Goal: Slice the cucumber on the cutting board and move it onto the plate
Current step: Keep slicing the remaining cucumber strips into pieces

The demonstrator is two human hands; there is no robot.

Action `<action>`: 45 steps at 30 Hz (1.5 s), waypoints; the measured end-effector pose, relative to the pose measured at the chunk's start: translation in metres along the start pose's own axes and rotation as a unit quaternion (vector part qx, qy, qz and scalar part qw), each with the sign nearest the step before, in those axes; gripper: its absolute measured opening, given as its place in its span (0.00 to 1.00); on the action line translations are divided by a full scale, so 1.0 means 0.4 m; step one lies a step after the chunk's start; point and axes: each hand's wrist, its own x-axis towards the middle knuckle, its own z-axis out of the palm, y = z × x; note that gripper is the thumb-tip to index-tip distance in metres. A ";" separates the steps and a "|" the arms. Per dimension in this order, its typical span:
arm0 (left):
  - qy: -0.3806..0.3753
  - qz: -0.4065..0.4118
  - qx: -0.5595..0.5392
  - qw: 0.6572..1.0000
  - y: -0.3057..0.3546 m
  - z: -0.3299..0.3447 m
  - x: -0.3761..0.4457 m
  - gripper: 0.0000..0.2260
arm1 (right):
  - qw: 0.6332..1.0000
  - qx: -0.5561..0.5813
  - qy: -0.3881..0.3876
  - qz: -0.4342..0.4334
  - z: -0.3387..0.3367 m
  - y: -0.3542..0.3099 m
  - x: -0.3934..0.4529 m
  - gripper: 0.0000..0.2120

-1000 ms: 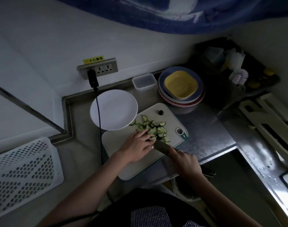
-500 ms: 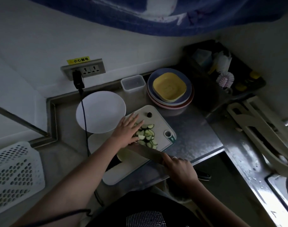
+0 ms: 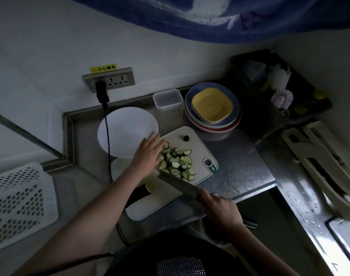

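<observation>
Since the earlier frame my left hand (image 3: 149, 154) has flattened, fingers straight, against the cucumber slices (image 3: 177, 162) heaped mid-frame on the cutting board (image 3: 198, 148), my right hand (image 3: 222, 210) grasps the knife (image 3: 178, 184), so slicing looks finished while the white plate (image 3: 126, 130) holds nothing yet.

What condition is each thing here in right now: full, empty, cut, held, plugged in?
Green cucumber: sliced, piled on white cutting board.
Round white plate: empty.
Knife: gripped by right hand.
Left hand: flat, fingers straight, beside slices.
Clear plastic tub: empty, lidless.
Black plug: in socket.
</observation>
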 end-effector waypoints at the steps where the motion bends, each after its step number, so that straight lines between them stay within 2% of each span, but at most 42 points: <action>1: 0.047 -0.007 -0.034 0.998 -0.005 0.007 -0.012 0.22 | 1.000 0.010 -0.009 0.010 0.004 -0.006 -0.004 0.13; 3: 0.142 -0.034 -0.077 0.986 -0.018 0.033 -0.062 0.11 | 0.998 0.040 -0.034 0.034 0.009 -0.025 -0.009 0.16; 5: 0.175 -0.056 -0.095 0.978 -0.020 0.056 -0.137 0.05 | 0.994 0.079 -0.055 0.048 0.018 -0.048 -0.007 0.18; 8: 0.173 -0.047 -0.095 0.979 -0.015 0.094 -0.243 0.07 | 0.988 0.121 -0.071 0.072 0.020 -0.098 0.012 0.12; 11: 0.160 0.022 -0.079 0.984 -0.016 0.134 -0.305 0.04 | 0.982 0.151 -0.079 0.084 0.018 -0.150 0.032 0.12; 14: 0.123 0.097 -0.056 0.986 -0.035 0.164 -0.335 0.09 | 0.976 0.175 -0.100 0.077 0.009 -0.194 0.046 0.12; 17: 0.121 0.127 -0.039 0.984 -0.056 0.164 -0.333 0.13 | 0.975 0.184 -0.114 0.058 0.004 -0.243 0.056 0.11; 22: 0.122 0.154 -0.060 0.979 -0.057 0.141 -0.317 0.14 | 0.973 0.171 -0.154 0.035 0.021 -0.323 0.056 0.11; 29: 0.089 0.177 -0.021 0.980 -0.080 0.156 -0.318 0.16 | 0.977 0.135 -0.154 0.059 0.027 -0.370 0.029 0.12; 36: 0.154 0.217 -0.021 0.964 -0.074 0.133 -0.331 0.12 | 0.976 0.084 -0.181 0.087 0.025 -0.399 0.016 0.21; 45: 0.153 0.214 0.008 0.965 -0.075 0.145 -0.330 0.14 | 0.981 0.084 -0.148 0.093 0.038 -0.404 0.010 0.18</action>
